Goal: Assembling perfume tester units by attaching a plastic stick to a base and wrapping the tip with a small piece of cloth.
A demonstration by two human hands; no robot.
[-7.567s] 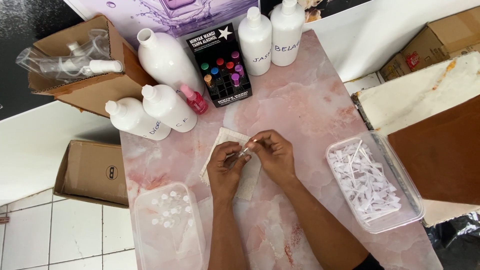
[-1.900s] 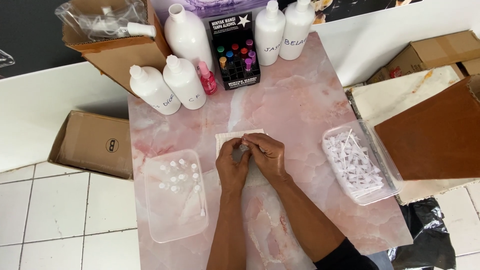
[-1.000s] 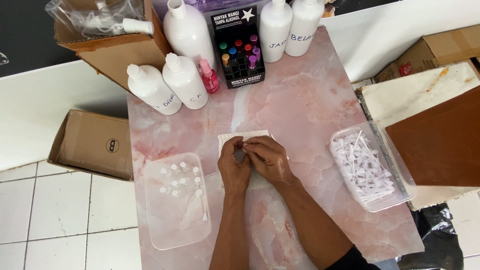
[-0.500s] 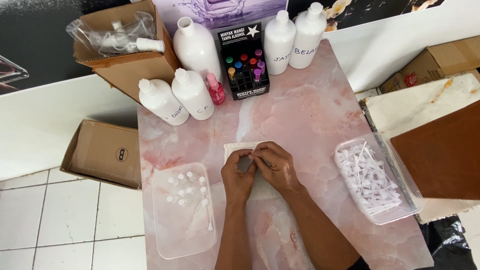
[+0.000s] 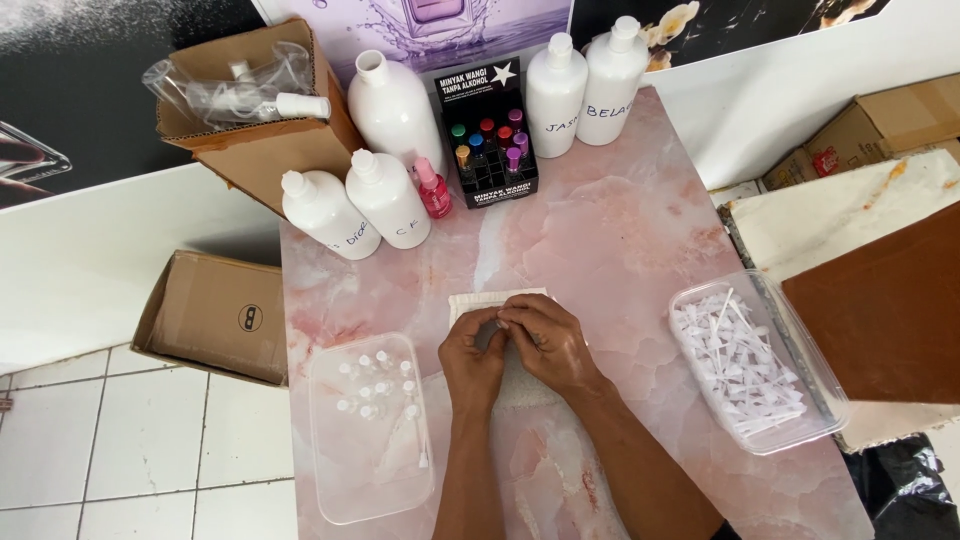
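On pink marble table (image 5: 620, 240), perhaps cloth (image 5: 500, 300)

Head camera looks steeply down, fairly high, over the pink table (image 5: 620, 230).

At the far edge of the pink marbled desk (image 5: 620, 230) stand five white bottles (image 5: 396, 110), a small pink bottle (image 5: 433, 189) and a black display box of coloured vials (image 5: 487, 135). A clear tray of small white caps (image 5: 372, 430) lies near the left edge, and a clear tray of white spray tubes (image 5: 752, 362) lies at the right. An open cardboard box (image 5: 218, 315) sits on the tiled floor (image 5: 90, 450), and another box holding bagged bottles (image 5: 250, 110) rests at the desk's far left corner.
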